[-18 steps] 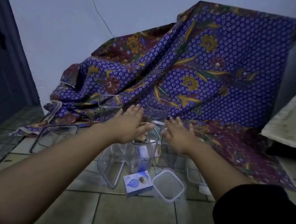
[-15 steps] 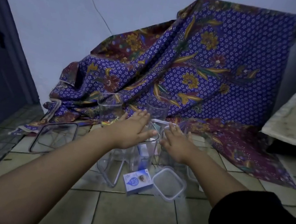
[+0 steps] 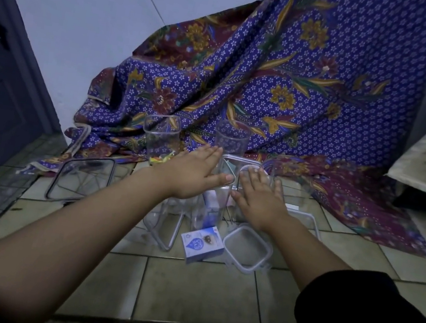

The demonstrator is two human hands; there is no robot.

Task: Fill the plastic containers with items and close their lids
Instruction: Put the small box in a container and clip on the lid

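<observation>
Pressing a clear lid (image 3: 238,162) onto the tall plastic container (image 3: 214,217), which stands mid-floor on the tiles before the batik cloth (image 3: 314,93). My left hand (image 3: 195,175) and right hand (image 3: 259,196) lie flat on top, fingers straight and apart, clamping nothing. A blue-and-white item shows inside. Step in hand, by my judgement: closing this lid. Next calls for even downward pressure until the rim seats. The eye-drop box (image 3: 202,245) lies nearer me, unpacked.
</observation>
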